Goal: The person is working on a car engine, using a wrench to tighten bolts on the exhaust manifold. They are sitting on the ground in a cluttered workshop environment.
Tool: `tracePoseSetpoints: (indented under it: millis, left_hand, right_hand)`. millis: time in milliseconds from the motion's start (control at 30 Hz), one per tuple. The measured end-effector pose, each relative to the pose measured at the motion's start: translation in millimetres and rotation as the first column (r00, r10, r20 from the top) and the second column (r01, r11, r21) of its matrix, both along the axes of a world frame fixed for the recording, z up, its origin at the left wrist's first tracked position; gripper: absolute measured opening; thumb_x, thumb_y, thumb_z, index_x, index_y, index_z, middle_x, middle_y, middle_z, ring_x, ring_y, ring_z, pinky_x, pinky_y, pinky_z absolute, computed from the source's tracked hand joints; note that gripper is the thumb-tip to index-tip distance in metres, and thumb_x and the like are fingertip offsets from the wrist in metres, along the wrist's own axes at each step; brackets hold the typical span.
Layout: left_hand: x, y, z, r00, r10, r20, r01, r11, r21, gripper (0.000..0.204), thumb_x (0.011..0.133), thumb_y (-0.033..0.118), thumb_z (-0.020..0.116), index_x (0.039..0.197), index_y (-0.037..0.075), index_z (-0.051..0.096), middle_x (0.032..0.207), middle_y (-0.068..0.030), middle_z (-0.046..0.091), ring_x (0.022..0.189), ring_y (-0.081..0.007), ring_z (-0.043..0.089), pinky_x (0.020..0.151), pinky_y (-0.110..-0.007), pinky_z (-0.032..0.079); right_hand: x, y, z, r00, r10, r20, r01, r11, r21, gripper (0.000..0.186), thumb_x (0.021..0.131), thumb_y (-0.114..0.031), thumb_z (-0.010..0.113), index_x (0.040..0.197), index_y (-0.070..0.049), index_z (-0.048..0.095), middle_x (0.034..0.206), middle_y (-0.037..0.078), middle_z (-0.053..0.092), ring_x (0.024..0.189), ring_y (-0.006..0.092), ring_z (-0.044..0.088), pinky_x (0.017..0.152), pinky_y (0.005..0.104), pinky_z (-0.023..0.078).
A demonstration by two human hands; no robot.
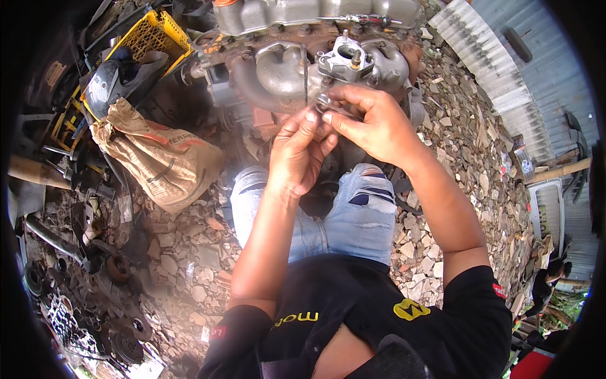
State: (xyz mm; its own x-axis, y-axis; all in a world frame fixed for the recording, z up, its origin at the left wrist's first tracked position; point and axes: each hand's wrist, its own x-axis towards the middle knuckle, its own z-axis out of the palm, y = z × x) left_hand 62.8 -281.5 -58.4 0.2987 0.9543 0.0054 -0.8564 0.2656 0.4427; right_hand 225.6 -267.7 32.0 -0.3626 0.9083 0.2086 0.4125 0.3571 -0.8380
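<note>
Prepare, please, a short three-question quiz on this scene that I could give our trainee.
1. True or false: the right hand pinches a small metal part.
2. What lies along the grey engine cover? A) a hammer; B) a slim tool with a red and dark handle; C) a yellow crate.
3. Fill the gap: seen from the left hand, the brown sack lies to the ____.

Key: 1 true; 2 B; 3 left.

Flanged housing (344, 57) sat on engine's (278, 72) near side, screwdriver (379, 20) on its top. Small part (323, 100) was just before engine. Crate (158, 35) lay left of it, sack (161, 151) front-left, stone rubble (451, 164) right, sheeting (499, 79) farther right.
</note>
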Motion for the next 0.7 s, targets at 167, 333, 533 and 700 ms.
tracePoseSetpoints:
  millis: [167, 333, 533, 700]
  left_hand:
    - [-7.5, -2.2, -9.4, 0.986, -0.165, 0.022, 0.165, 0.986, 0.003, 0.028, 0.103, 0.022, 0.065, 0.126, 0.005, 0.066, 0.111, -0.0053, 0.073, 0.1, -0.0154, 0.071, 0.081, -0.035, 0.063]
    - [-6.0, -5.5, -7.8, 0.99, -0.126, -0.066, 0.123, 0.991, -0.046, 0.031, 0.103, 0.021, 0.066, 0.128, 0.004, 0.066, 0.104, -0.0045, 0.073, 0.091, -0.0141, 0.072, 0.077, -0.033, 0.063]
    - [-35.7, 24.7, 13.9, 0.913, 0.247, -0.326, -0.248, 0.968, 0.04, 0.032, 0.105, 0.019, 0.063, 0.132, 0.003, 0.065, 0.109, -0.0065, 0.07, 0.085, -0.0131, 0.064, 0.077, -0.033, 0.059]
    - [-84.1, 103.2, 44.4, 0.142, 0.681, -0.719, -0.25, 0.727, 0.639, 0.043, 0.099, 0.028, 0.069, 0.128, -0.004, 0.069, 0.108, -0.0156, 0.077, 0.094, -0.0139, 0.071, 0.085, -0.03, 0.055]
  right_hand:
    - [9.2, 3.2, -2.0, 0.991, 0.125, -0.043, -0.129, 0.987, -0.093, 0.036, 0.094, -0.004, 0.074, 0.128, 0.004, 0.065, 0.115, 0.007, 0.072, 0.105, 0.0126, 0.066, 0.091, 0.0311, 0.056]
    - [11.4, 0.9, -4.6, 0.996, 0.074, 0.057, -0.076, 0.996, 0.038, 0.034, 0.089, -0.003, 0.076, 0.121, 0.003, 0.069, 0.11, 0.011, 0.071, 0.1, 0.0179, 0.068, 0.088, 0.0317, 0.054]
    - [41.8, 14.9, 4.5, 0.966, -0.252, -0.053, 0.254, 0.967, 0.033, 0.024, 0.097, -0.011, 0.07, 0.12, -0.007, 0.074, 0.103, 0.003, 0.074, 0.092, 0.009, 0.065, 0.083, 0.0265, 0.052]
    - [82.6, 53.4, -1.3, 0.769, -0.579, 0.271, 0.483, 0.804, 0.347, 0.032, 0.099, -0.028, 0.063, 0.117, -0.004, 0.073, 0.103, 0.021, 0.075, 0.102, 0.0422, 0.07, 0.088, 0.0435, 0.054]
